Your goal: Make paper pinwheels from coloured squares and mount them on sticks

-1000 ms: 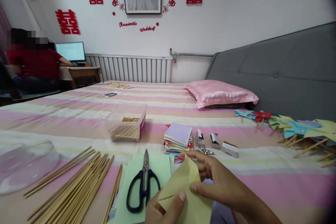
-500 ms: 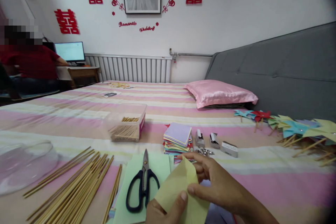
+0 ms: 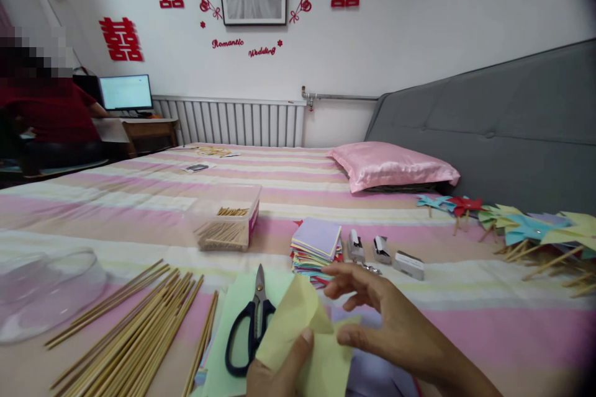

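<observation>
Pink-striped bed (image 3: 139, 198) fills the frame, grey headboard (image 3: 503, 124) at right, red cutouts on the wall up top. Yellow paper (image 3: 302, 341), creased and partly folded, sits bottom centre: left hand (image 3: 274, 375) pinches it by the thumb, right hand (image 3: 391, 322) grips its right edge. Scissors (image 3: 254, 329) just left.

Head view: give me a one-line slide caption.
Both hands, left and right, fold a yellow paper sheet beside black-handled scissors and bamboo sticks.

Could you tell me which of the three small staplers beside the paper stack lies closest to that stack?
The leftmost stapler, standing right beside the paper stack; the middle stapler and the white one lie farther right.
</observation>
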`<action>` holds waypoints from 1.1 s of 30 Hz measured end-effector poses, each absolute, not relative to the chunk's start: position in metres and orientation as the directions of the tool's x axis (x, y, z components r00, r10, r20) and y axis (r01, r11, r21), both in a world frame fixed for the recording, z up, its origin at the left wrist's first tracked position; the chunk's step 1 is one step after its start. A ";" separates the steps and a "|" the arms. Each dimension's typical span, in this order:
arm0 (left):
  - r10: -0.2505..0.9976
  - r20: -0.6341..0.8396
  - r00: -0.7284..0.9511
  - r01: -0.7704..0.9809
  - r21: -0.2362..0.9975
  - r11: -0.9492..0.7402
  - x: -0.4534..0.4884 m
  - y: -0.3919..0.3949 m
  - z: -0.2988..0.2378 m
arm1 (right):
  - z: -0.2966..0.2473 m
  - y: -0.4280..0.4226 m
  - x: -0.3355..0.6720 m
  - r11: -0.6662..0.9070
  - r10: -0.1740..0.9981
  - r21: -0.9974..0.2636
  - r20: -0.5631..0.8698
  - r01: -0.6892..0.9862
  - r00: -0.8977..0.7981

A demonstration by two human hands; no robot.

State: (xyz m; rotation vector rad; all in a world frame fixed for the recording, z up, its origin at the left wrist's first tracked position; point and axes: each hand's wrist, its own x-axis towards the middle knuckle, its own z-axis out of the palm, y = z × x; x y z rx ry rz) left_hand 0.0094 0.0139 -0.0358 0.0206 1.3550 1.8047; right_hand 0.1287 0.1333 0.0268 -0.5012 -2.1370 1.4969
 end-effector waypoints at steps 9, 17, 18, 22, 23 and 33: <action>0.580 -0.529 -0.620 -0.710 0.693 -0.127 0.003 0.008 -0.021 | 0.038 0.129 0.135 0.410 0.430 -0.907 0.102 0.094 -0.897; 0.670 -0.500 -0.549 -0.770 0.613 -0.174 0.007 0.007 -0.017 | 0.025 0.124 0.129 0.239 0.291 -0.966 -0.024 0.096 -0.956; 0.672 -0.501 -0.545 -0.774 0.609 -0.173 0.008 0.007 -0.017 | 0.025 0.124 0.127 0.237 0.297 -0.967 -0.024 0.098 -0.955; 0.682 -0.520 -0.514 -0.796 0.585 -0.154 0.009 0.009 -0.017 | 0.028 0.122 0.124 0.255 0.328 -0.963 0.007 0.081 -0.945; 0.674 -0.524 -0.521 -0.794 0.586 -0.158 0.009 0.009 -0.017 | 0.028 0.122 0.124 0.261 0.333 -0.963 0.018 0.074 -0.943; 0.645 -0.515 -0.564 -0.774 0.601 -0.198 0.013 0.012 -0.014 | 0.028 0.118 0.117 0.239 0.443 -0.967 0.032 0.084 -0.896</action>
